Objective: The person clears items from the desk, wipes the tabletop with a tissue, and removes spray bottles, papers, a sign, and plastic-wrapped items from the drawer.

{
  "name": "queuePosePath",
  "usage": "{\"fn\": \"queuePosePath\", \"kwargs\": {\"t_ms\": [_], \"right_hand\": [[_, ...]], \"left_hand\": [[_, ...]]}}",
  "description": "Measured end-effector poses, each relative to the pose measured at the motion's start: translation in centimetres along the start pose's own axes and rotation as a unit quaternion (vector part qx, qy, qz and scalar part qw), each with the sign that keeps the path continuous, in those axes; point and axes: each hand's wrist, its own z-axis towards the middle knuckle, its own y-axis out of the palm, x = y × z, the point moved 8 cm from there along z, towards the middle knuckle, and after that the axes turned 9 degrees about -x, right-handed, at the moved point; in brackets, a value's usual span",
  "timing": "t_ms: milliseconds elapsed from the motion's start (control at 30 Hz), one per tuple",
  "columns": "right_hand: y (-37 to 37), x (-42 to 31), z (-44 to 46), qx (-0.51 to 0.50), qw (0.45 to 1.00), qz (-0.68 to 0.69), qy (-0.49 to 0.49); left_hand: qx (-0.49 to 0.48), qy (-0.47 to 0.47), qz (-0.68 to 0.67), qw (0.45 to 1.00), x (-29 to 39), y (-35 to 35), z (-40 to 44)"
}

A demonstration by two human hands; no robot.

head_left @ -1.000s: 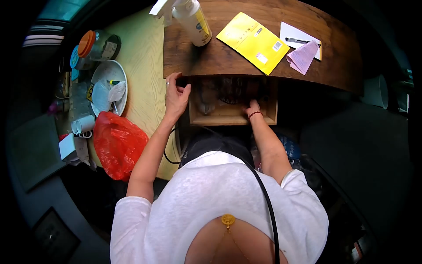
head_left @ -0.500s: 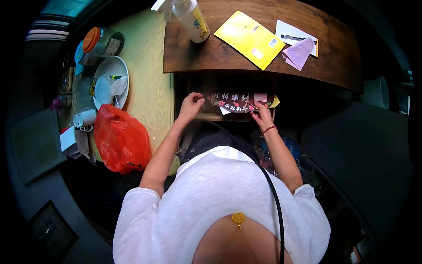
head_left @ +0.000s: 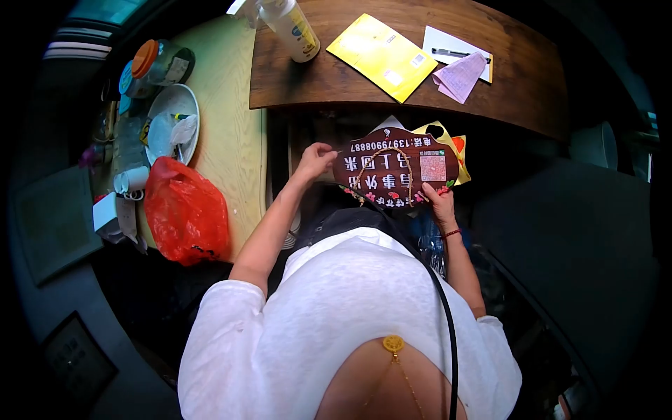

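A dark brown hanging sign (head_left: 381, 164) with white lettering, painted flowers and a pink code square is tilted up in front of the wooden desk. Its writing appears upside down from here, and a twine cord (head_left: 409, 175) lies across its face. My right hand (head_left: 439, 204) grips the sign's lower right edge, thumb on the front. At the opposite end, my left hand (head_left: 316, 164) is beside the left edge with fingers loosely bent and apart, holding nothing visible. Behind the sign, a yellow cut-out piece (head_left: 458, 164) and a white corner stick out.
On the wooden desk (head_left: 504, 105) are a spray bottle (head_left: 292, 31), a yellow envelope (head_left: 381, 59), a pen (head_left: 451, 52) on white paper and a pink slip (head_left: 462, 77). A red plastic bag (head_left: 185, 213), a white bowl (head_left: 194, 105) and jars (head_left: 168, 63) occupy the left table.
The sign has come up and out from beneath the desktop, so most of its face shows now. My right hand has moved right and slightly down with it; my left hand has shifted slightly right.
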Motion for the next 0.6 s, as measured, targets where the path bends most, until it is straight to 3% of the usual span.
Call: {"fn": "queuePosePath", "kwargs": {"t_ms": [200, 267, 333, 400, 467, 600], "right_hand": [[-0.2, -8.2, -2.4, -0.040, 0.988, -0.130, -0.069], [0.6, -12.4, -2.7, -0.035, 0.980, -0.140, -0.135], [0.3, -15.2, -1.7, -0.062, 0.984, -0.128, -0.106], [1.5, -19.3, -0.2, -0.109, 0.976, -0.127, -0.140], [2.9, -22.9, 2.2, -0.180, 0.966, -0.107, -0.152], [5.6, -28.2, 8.8, -0.210, 0.966, -0.081, -0.128]], "left_hand": [[0.008, 0.019, -0.002, 1.000, 4.1, -0.6, -2.1], [-0.029, 0.066, -0.001, 0.997, 7.2, 0.4, -3.4], [-0.054, 0.098, 0.009, 0.994, 10.9, 1.5, -4.7], [-0.107, 0.193, -0.005, 0.975, 15.9, 3.5, -6.4], [-0.130, 0.205, -0.007, 0.970, 19.6, 4.7, -7.1], [-0.227, 0.236, -0.192, 0.925, 23.1, 7.3, -4.4]]}}
